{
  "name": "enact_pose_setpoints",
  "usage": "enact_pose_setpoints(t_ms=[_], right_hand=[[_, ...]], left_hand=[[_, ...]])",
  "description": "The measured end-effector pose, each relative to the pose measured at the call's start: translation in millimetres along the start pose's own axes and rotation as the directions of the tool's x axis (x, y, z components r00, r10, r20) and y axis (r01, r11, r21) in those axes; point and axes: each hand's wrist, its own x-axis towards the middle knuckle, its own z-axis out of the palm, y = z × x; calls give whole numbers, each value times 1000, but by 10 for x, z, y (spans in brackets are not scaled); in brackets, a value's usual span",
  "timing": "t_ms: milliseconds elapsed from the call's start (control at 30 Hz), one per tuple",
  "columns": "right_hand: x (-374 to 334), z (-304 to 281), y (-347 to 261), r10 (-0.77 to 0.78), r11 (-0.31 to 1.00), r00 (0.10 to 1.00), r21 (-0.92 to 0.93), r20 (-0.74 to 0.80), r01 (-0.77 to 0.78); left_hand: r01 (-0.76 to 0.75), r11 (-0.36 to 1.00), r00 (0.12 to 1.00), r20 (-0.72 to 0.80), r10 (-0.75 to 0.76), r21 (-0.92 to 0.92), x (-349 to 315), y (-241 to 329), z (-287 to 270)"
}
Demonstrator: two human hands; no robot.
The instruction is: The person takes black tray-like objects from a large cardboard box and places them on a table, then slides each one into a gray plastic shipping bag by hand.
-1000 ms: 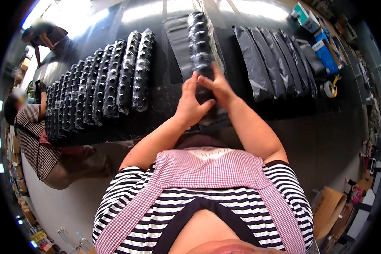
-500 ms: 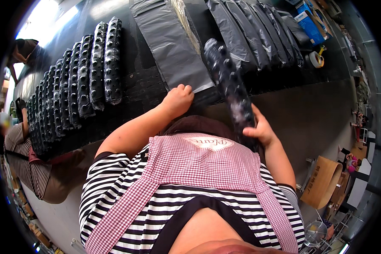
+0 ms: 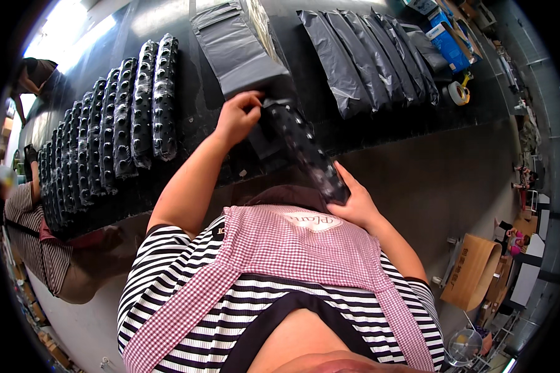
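Note:
My right hand (image 3: 356, 198) grips the near end of a long black roll (image 3: 300, 144), wrapped in clear film with shiny round marks. The roll's far end meets the near, lifted edge of a grey plastic mailing bag (image 3: 233, 46); whether it has passed inside, I cannot tell. At that edge my left hand (image 3: 239, 117) is closed on the bag, its fingers pinching the plastic. The bag lies on a stack of similar flat bags, partly covered by it. Side by side to the left stand several more film-wrapped black rolls (image 3: 144, 102).
Several filled grey bags (image 3: 354, 62) lie in a row at the right of the black table (image 3: 193, 137). Beyond them are a tape roll (image 3: 458, 93) and a blue box (image 3: 449, 46). A person in a striped top (image 3: 34, 248) is at the left.
The roll has swung left, its far end coming to the bag. My left hand has moved forward, lifting and folding back the bag's near edge. My right hand has shifted slightly left.

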Motion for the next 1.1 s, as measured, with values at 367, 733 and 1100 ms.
enact_pose_setpoints(t_ms=[367, 733, 1100], right_hand=[[1786, 366, -359, 80, 994, 997, 73, 17, -81], [3357, 266, -248, -453, 798, 891, -430, 33, 422], [838, 265, 142, -41, 994, 723, 104, 690, -43]], left_hand=[[325, 942, 945, 8, -326, -78, 956, -869, -617], [-50, 932, 945, -284, 161, 360, 390, -459, -344], [415, 910, 674, 663, -326, 25, -1354, 735, -258]])
